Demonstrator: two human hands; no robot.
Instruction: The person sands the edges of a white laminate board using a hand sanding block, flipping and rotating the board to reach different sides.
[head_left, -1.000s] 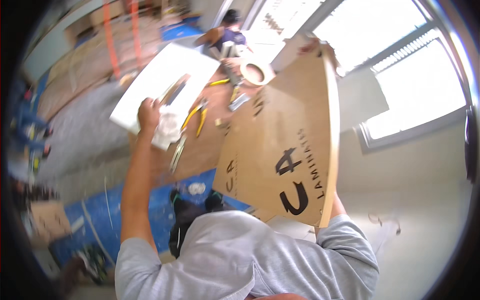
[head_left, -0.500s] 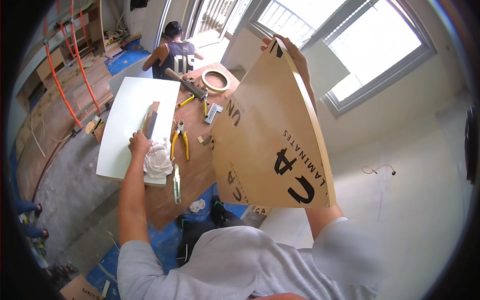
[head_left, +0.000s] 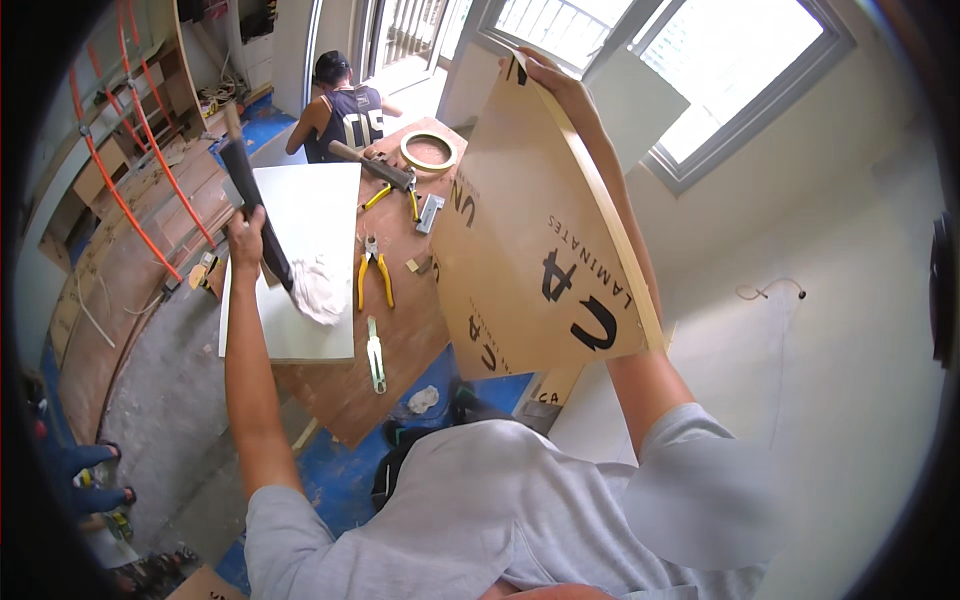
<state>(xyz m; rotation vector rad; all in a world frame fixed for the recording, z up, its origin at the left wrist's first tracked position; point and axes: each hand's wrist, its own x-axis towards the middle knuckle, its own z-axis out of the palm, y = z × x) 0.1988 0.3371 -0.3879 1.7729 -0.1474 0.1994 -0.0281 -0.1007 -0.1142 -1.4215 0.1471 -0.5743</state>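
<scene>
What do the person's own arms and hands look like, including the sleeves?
The sleeves are short and light grey, without visible markings. Below them, the forearms are bare. The left hand and the right hand look ungloved.

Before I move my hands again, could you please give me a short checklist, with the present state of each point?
1. Left hand gripping the dark bar: ok.
2. Right hand holding the brown panel: ok, at its upper end.
3. White board free of loose things: not ok, a white rag lies on it.
4. Yellow-handled pliers off the white board: ok, on the brown table.
5. Cutter knife blade retracted: cannot tell, too small.
6. Other person apart from the panel: ok, beyond the white board.
</scene>
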